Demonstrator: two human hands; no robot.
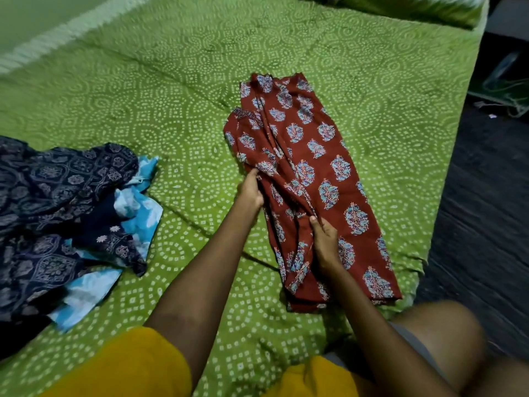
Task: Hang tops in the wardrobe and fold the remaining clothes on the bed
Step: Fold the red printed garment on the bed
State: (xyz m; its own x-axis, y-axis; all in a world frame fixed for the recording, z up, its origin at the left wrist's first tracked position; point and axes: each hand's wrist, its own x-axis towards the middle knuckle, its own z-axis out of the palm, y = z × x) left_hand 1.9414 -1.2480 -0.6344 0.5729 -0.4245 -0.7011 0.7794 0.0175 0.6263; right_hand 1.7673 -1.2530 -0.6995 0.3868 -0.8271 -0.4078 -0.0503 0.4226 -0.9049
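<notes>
We see the red printed garment [312, 179] lying lengthwise right of centre on the green bedspread [177, 90]. Our left hand [250, 190] pinches its bunched left edge; our right hand [326, 247] grips a fold lower down (fingers curled). Dark blue clothes [57, 202] are heaped at the frame's left.

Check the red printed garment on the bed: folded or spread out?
Partly folded: the red printed garment lies lengthwise in a narrow strip, layers bunched along its left side where the left hand and right hand grip it.
</notes>
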